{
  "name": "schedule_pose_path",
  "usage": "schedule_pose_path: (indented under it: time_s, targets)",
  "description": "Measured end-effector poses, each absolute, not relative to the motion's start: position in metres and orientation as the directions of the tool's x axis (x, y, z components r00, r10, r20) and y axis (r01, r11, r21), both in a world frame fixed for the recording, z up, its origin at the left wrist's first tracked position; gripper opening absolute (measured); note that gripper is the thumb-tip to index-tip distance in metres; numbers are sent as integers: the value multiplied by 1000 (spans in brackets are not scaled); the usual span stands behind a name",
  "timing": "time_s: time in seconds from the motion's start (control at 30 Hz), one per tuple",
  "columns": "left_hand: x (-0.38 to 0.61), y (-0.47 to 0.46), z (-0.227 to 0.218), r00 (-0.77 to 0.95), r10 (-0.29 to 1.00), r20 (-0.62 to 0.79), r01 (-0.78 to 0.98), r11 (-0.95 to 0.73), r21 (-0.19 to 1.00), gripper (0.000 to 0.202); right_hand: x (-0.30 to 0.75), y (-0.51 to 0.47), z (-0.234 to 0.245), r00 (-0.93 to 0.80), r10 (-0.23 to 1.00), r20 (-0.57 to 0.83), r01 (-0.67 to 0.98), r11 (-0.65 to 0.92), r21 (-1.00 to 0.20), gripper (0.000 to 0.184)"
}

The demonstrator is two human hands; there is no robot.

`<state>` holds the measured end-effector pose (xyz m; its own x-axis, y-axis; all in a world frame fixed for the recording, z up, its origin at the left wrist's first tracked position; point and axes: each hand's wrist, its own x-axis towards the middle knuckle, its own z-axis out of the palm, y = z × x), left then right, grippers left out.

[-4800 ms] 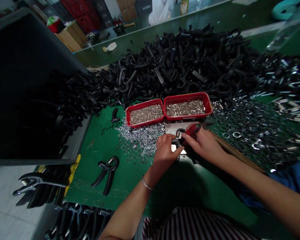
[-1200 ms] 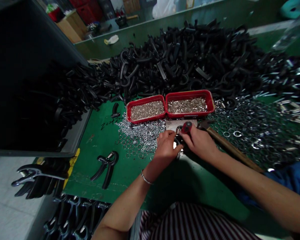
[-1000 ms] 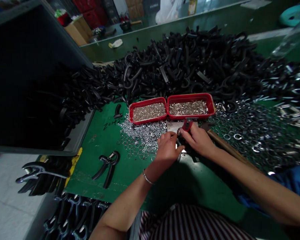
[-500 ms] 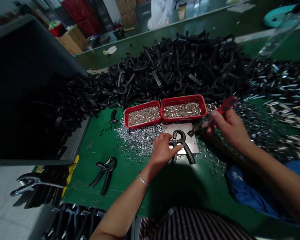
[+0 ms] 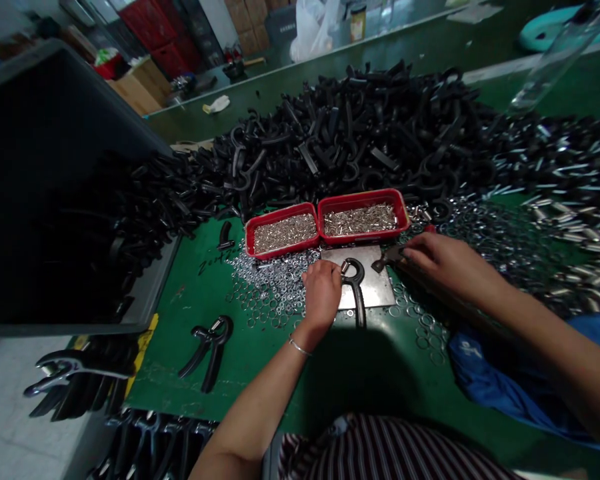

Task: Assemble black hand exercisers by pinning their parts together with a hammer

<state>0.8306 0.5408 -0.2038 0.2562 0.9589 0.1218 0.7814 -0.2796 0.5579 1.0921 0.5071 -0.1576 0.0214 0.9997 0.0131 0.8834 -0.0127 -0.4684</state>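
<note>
- Dark bin (image 5: 55, 200) far left on the green table (image 5: 260, 360), black parts spilling from it.
- Finished gripper (image 5: 209, 347) lies alone on the table, at 8 o'clock from the left hand.
- Loose rings (image 5: 270, 293) scattered just left of the left hand.
- Two red trays (image 5: 325, 223) of small metal bits at 12 o'clock from the hands; big heap of black handles (image 5: 360, 133) behind them.
- Left hand (image 5: 321, 293) curled, fingertips closed on the head of the black handle (image 5: 356, 287), by its small spring.
- Handle lies on the metal plate (image 5: 377, 290), its leg pointing to 6 o'clock, off the plate's near edge.
- Right hand (image 5: 443, 263) at 3 o'clock from the plate, flat and low, fingers wrapped on pliers (image 5: 391, 255); pliers' nose points at the handle, just short of it. Red grip end barely shows.
- Blue cloth (image 5: 485, 373) under the right forearm.
</note>
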Motion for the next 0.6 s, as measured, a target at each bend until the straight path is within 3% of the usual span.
schedule_pose_path:
  time_s: [0.13, 0.27, 0.33, 0.47, 0.6]
  targets:
    - [826, 540, -204, 274, 958, 85, 714, -262, 650, 22, 1051, 509, -167, -166, 980, 106, 800, 196, -567, 25]
    - [824, 540, -205, 270, 954, 128, 672, -282, 685, 16, 1025, 509, -176, -270, 958, 100, 758, 276, -591, 25]
    - [827, 539, -209, 226, 962, 151, 661, -265, 702, 8, 1019, 512, -180, -277, 956, 95, 749, 277, -602, 24]
    - [837, 527, -216, 126, 980, 154, 650, -199, 733, 20, 1016, 520, -189, -236, 963, 130, 725, 263, -637, 22]
    - [825, 527, -205, 215, 938, 272, 709, -342, 617, 20, 1013, 538, -184, -193, 954, 229, 712, 297, -636, 20]
